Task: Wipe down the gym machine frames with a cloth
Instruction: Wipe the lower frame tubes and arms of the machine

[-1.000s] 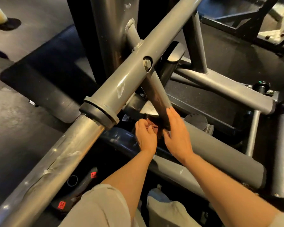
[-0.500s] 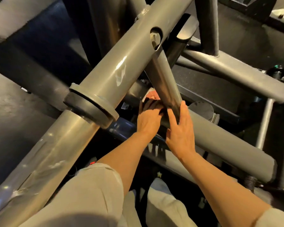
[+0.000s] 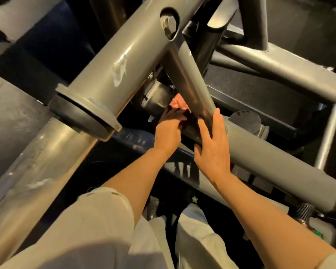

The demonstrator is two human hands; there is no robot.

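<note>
Since the frame one second back, your view has closed in on the frame joint, and your left hand (image 3: pixel 168 131) has travelled up from below the joint into the gap behind the slanted brace tube (image 3: pixel 190 74).

Largest members first. One thick diagonal main tube (image 3: pixel 113 63) crosses the view from lower left to upper right, carrying one collar (image 3: pixel 85 111). One padded roller (image 3: pixel 275 162) runs from the joint toward lower right. The brace tube descends from the main tube to the roller; its long axis runs from upper left down to lower right, ending between your two hands.

The cloth (image 3: pixel 177 102) shows only as a small pink patch wedged behind the lower end of the brace, just above your left fingers (image 3: pixel 175 113). Those fingers are curled into the gap and appear to pinch the cloth, though shadow hides the contact. Your right hand (image 3: pixel 213 150) lies flat on the roller with straight fingers spread, the index finger resting along the brace; it holds nothing.

The left hand is nearer the cloth. The coming stroke likely follows the brace axis upward, away from your fingers.

Count: two hands, one cloth, one brace, one roller, one main tube.
</note>
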